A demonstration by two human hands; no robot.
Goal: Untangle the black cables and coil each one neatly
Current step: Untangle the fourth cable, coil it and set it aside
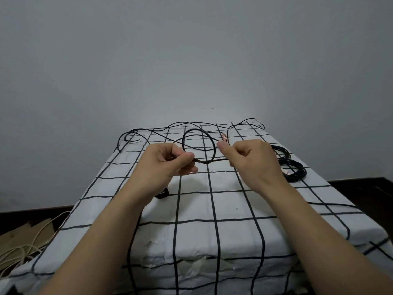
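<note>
Over the checked cloth, both hands pinch a looped black cable.

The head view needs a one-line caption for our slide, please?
Both hands, left hand and right hand, form a loop in a black cable over a checked cloth.

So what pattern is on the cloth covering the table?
White cloth with a black grid, head view.

near checked cloth lies bare; loose cable and coiled bundle crowd beyond.
</note>
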